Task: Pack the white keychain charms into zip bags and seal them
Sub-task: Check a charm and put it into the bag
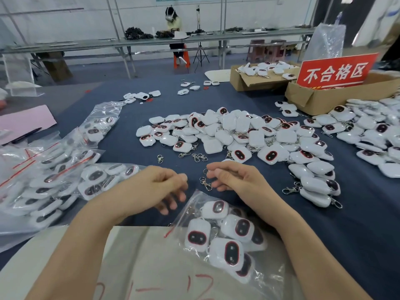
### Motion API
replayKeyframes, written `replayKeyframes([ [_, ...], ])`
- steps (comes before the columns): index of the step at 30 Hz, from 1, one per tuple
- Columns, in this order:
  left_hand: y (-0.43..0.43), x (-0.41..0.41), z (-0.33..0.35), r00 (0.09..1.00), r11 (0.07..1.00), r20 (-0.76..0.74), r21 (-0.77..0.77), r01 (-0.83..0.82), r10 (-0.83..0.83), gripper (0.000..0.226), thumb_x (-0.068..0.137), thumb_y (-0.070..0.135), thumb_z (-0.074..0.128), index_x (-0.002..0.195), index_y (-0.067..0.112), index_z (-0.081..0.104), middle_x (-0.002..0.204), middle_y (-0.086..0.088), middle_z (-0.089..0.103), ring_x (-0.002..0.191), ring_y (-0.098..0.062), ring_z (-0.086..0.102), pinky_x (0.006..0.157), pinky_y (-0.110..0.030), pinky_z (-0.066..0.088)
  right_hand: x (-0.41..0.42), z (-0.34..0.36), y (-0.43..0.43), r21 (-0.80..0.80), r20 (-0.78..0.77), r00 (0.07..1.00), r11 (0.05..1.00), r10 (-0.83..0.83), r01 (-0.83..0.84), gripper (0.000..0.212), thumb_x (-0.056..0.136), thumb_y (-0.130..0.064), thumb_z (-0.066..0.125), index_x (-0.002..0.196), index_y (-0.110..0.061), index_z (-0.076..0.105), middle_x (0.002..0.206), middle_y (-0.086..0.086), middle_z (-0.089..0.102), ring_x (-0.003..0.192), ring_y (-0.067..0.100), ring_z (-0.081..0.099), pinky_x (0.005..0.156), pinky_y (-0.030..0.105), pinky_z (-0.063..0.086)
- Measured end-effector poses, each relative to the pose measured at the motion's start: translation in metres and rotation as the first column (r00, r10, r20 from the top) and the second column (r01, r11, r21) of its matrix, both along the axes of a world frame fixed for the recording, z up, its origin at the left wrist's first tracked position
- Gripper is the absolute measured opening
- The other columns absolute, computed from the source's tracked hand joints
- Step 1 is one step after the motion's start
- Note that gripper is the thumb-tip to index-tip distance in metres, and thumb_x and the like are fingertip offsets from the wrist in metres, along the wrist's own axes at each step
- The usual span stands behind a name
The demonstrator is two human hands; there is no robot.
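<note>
Carefully: clasp in, then seal

Right now my right hand [236,178] pinches a loose metal clasp [205,184] between thumb and fingers [218,169]. My left hand [160,185] is blurred, its fingers loosely curled and apparently empty. Just below them lies the zip bag [188,215] with white charms [226,250] inside; I judge its mouth unsealed. I'd hold the mouth wide with the left hand, drop the clasp in, then press along the red strip end to end. Beyond sits the loose charm pile [238,131] on the table [129,135]. A red sign [336,71] reads "不合格区".
</note>
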State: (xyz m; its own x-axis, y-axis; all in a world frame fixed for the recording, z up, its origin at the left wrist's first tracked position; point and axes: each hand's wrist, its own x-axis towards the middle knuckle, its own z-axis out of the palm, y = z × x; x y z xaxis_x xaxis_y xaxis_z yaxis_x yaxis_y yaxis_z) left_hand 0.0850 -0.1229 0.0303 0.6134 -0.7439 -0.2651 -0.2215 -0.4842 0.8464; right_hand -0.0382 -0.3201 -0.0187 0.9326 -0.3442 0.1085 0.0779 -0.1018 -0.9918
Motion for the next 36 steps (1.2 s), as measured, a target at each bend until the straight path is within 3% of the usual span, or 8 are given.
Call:
replayKeyframes([
  [3,-0.007,0.011,-0.016,0.949,0.982,0.254,-0.077,-0.175,0.189,0.023,0.104,0.032,0.054,0.093,0.018,0.068,0.075,0.007,0.073,0.050,-0.010,0.060,0.046,-0.022,0.048,0.001,0.001,-0.002,0.044,0.060,0.993,0.994,-0.101,0.099,0.023,0.100,-0.011,0.059,0.105,-0.028,0.075,0.098,-0.003,0.077,0.084,0.008,0.070,0.078,0.021,0.056],
  [6,-0.016,0.010,-0.038,0.889,0.967,0.380,-0.120,-0.225,0.255,0.021,0.104,0.033,0.052,0.090,0.024,0.065,0.068,0.008,0.069,0.048,-0.003,0.056,0.056,-0.026,0.045,0.000,-0.001,-0.006,-0.165,0.118,0.932,0.919,-0.342,0.358,0.026,0.099,-0.014,0.060,0.111,-0.033,0.072,0.104,-0.013,0.074,0.098,0.000,0.065,0.088,0.015,0.050],
  [8,-0.020,0.005,-0.052,0.795,0.959,0.541,-0.093,-0.268,0.275,0.020,0.104,0.036,0.050,0.094,0.026,0.065,0.064,0.007,0.065,0.057,-0.002,0.057,0.059,-0.028,0.040,-0.002,-0.004,-0.010,-0.505,0.140,0.852,0.704,-0.504,0.499,0.032,0.100,-0.013,0.056,0.125,-0.029,0.066,0.125,-0.010,0.065,0.117,0.002,0.053,0.103,0.018,0.042],
  [11,-0.021,0.002,-0.061,0.700,0.953,0.657,-0.105,-0.284,0.281,0.018,0.103,0.038,0.049,0.097,0.029,0.064,0.059,0.009,0.057,0.060,-0.007,0.056,0.057,-0.033,0.038,-0.005,-0.009,-0.014,-0.851,-0.027,0.736,0.401,-0.677,0.338,0.049,0.102,-0.025,0.048,0.150,-0.026,0.041,0.159,0.008,0.030,0.148,0.026,0.019,0.124,0.045,0.015],
  [15,-0.022,0.005,-0.063,0.700,0.951,0.652,-0.124,-0.282,0.293,0.018,0.103,0.037,0.051,0.096,0.029,0.065,0.061,0.009,0.059,0.061,-0.006,0.056,0.059,-0.034,0.036,-0.007,-0.011,-0.014,-0.867,-0.209,0.681,0.455,-0.702,0.204,0.052,0.104,-0.037,0.038,0.154,-0.024,0.032,0.165,0.012,0.013,0.153,0.031,0.007,0.124,0.049,0.008],
  [21,-0.021,0.010,-0.067,0.725,0.949,0.619,-0.122,-0.290,0.301,0.019,0.103,0.040,0.050,0.097,0.031,0.065,0.071,0.012,0.066,0.066,-0.001,0.058,0.057,-0.016,0.034,-0.009,-0.009,-0.015,-0.827,-0.033,0.671,0.398,-0.740,0.398,0.040,0.098,-0.022,0.052,0.137,-0.019,0.056,0.136,0.011,0.047,0.122,0.034,0.041,0.108,0.045,0.034],
  [27,-0.022,0.011,-0.068,0.734,0.949,0.606,-0.134,-0.287,0.307,0.019,0.103,0.040,0.050,0.098,0.031,0.066,0.072,0.011,0.067,0.073,0.003,0.057,0.057,-0.018,0.034,-0.008,-0.011,-0.015,-0.851,-0.136,0.675,0.434,-0.725,0.295,0.044,0.102,-0.029,0.047,0.145,-0.022,0.047,0.153,0.015,0.033,0.137,0.036,0.033,0.119,0.045,0.022],
  [36,-0.020,0.012,-0.064,0.803,0.951,0.511,-0.146,-0.271,0.307,0.020,0.102,0.042,0.052,0.091,0.034,0.066,0.068,0.010,0.067,0.064,-0.002,0.058,0.059,-0.028,0.039,-0.010,-0.011,-0.016,-0.773,-0.031,0.756,0.495,-0.654,0.397,0.026,0.097,-0.020,0.056,0.122,-0.022,0.059,0.120,0.007,0.046,0.108,0.028,0.046,0.093,0.036,0.040],
])
